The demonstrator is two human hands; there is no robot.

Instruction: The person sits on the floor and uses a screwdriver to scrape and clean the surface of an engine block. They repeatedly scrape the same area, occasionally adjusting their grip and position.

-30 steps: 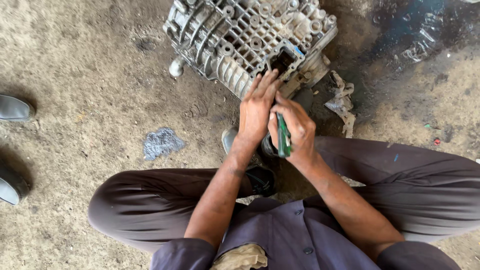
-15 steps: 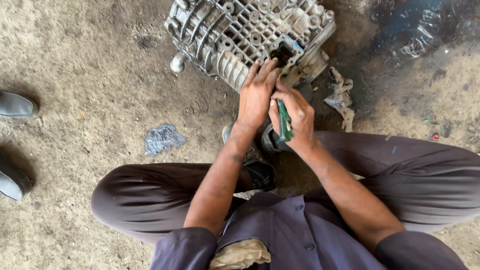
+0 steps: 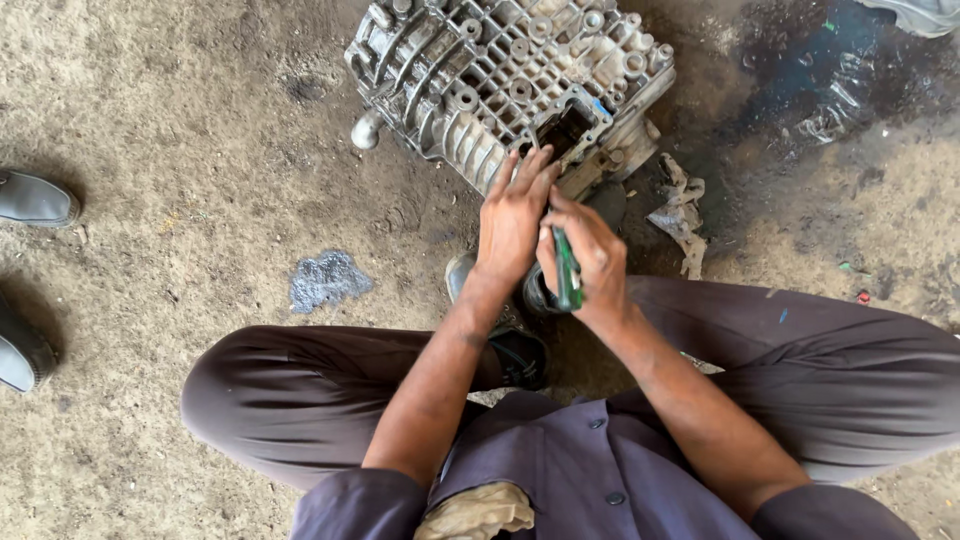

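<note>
1. At nine o'clock I see two grey shoes [image 3: 35,200] of a bystander, well apart from the work
2. My left hand [image 3: 512,215] lies open, fingers flat on the aluminium casting [image 3: 480,75] at twelve o'clock, seemingly steadying it
3. My right hand [image 3: 590,255] is closed round a green-handled screwdriver [image 3: 567,272], tip toward the casting's dark opening
4. At two o'clock, an oily stain [image 3: 830,70] darkens the ground

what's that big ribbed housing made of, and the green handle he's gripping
The ribbed housing looks like cast metal, probably aluminium: dull grey, rough, grimy ribs and bosses. The green handle in the right hand looks like glossy, slightly translucent plastic, likely a screwdriver's.
</note>
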